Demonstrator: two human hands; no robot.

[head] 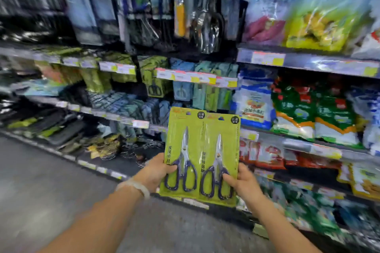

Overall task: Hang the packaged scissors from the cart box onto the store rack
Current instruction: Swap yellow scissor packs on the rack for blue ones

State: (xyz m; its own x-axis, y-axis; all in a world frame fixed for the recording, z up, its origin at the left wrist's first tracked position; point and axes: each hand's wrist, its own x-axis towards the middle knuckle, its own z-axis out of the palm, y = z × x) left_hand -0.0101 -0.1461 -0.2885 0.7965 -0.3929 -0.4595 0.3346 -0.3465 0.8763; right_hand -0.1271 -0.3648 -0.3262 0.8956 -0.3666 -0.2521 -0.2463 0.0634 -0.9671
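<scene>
Two green cards of packaged scissors with dark blue handles are held upright side by side in front of the store rack (185, 76). My left hand (156, 172) grips the lower left edge of the left package (183, 150). On the right package (222, 156), my right hand (244, 183) grips the lower right edge. Similar green scissor packs (154, 80) hang on the rack just above and behind them. The cart box is out of view.
Kitchen tools in packets hang on the upper rack (197, 16). Shelves of bagged food (308, 109) fill the right side. Price-tag rails (195, 77) run along each shelf edge. Grey aisle floor (41, 181) lies at the lower left.
</scene>
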